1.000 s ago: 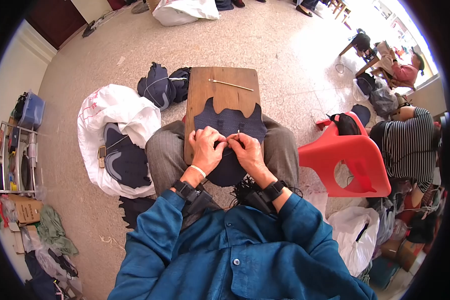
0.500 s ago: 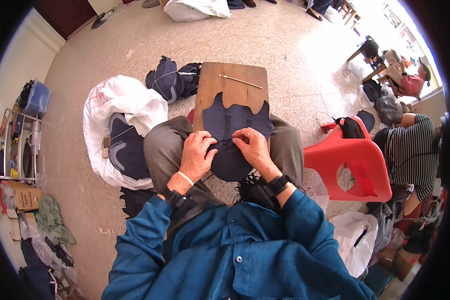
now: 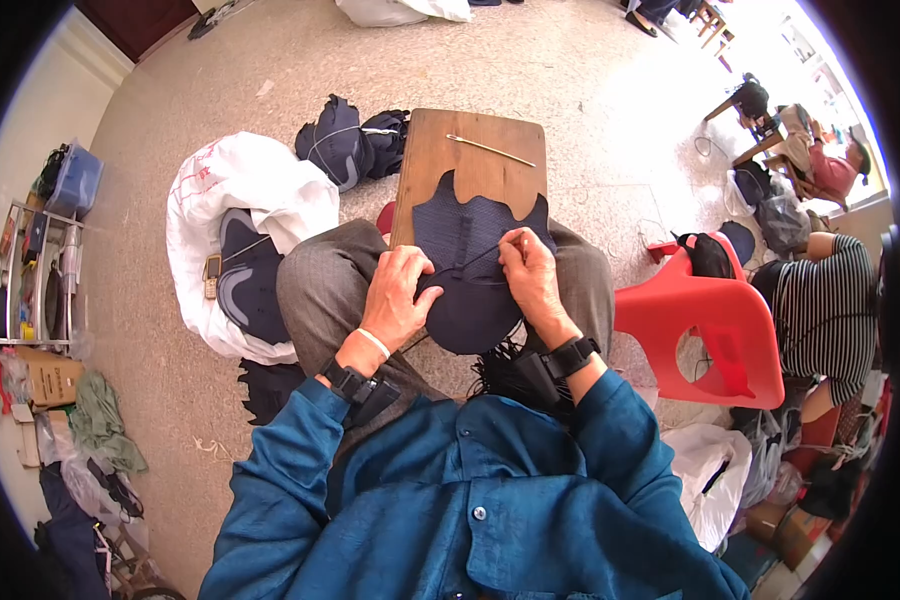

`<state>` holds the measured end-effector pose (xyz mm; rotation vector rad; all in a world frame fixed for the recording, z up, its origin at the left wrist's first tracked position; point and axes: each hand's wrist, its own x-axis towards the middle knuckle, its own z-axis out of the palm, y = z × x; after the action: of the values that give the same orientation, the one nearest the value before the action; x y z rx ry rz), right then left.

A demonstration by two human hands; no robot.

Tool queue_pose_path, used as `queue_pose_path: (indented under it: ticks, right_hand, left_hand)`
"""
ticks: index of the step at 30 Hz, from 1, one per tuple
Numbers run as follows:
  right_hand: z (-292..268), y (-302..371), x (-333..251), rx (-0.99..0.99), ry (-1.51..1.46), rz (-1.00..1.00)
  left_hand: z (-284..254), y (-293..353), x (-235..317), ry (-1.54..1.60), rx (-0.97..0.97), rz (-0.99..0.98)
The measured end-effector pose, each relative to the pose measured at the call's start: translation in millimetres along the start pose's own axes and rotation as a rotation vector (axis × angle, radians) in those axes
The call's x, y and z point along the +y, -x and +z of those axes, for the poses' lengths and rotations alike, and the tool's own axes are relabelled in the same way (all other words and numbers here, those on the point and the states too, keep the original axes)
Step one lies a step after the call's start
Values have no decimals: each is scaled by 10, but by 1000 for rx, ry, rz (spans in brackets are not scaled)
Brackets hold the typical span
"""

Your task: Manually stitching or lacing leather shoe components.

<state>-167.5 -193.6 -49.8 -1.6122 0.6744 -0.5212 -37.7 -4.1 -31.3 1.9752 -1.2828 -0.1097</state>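
A dark navy mesh shoe upper [image 3: 475, 325] lies over the near part of a wooden bench [image 3: 460, 122] between my knees. My left hand [image 3: 398, 300] grips its left edge, thumb on top and fingers bent. At its right side, my right hand [image 3: 532, 280] is pinched on what looks like a thin dark thread [image 3: 485, 256], running slantwise across the upper's middle. The fingertips partly hide the thread's end. Farther up the bench rests a long needle [image 3: 490, 150], apart from both hands.
Left of my knee, a white sack [image 3: 185, 230] holds more dark uppers and a mobile phone [image 3: 212, 277]. Tied dark bundles [image 3: 338, 150] lie beyond it. A red plastic stool [image 3: 705, 320] stands at right, near a person in stripes [image 3: 825, 310]. Black threads [image 3: 500, 372] hang below the upper.
My right hand has moved up and to the right, away from the upper's middle, drawing the thread out. My left hand stays at the left edge. The view has shifted slightly.
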Motion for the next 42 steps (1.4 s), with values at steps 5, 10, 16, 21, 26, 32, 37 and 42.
queue_pose_path:
  ticks: [5,10,16,21,26,32,37,42]
  right_hand:
    - [3,-5,-6,24,-118,68]
    - [-3,-43,18,4,-58,81]
    - [10,-38,24,7,112,14]
    - [37,-6,-53,0,266,-47]
    - [17,0,-100,2,339,-48]
    - [8,0,-127,-3,381,-53]
    - [-4,-61,-89,-25,373,-109]
    - [-65,-117,16,24,110,-55]
  left_hand:
    - [48,192,50,205,239,-121]
    - [159,707,155,631,336,-648]
    - [261,688,147,1152,206,-1037]
    - [265,634,169,1355,-34,-1115]
    - [65,715,249,1217,-159,-1258]
    - [-170,212,533,1110,-203,-612]
    - [84,-84,145,358,-143,-38]
    - [153,-19,179,172,-137,57]
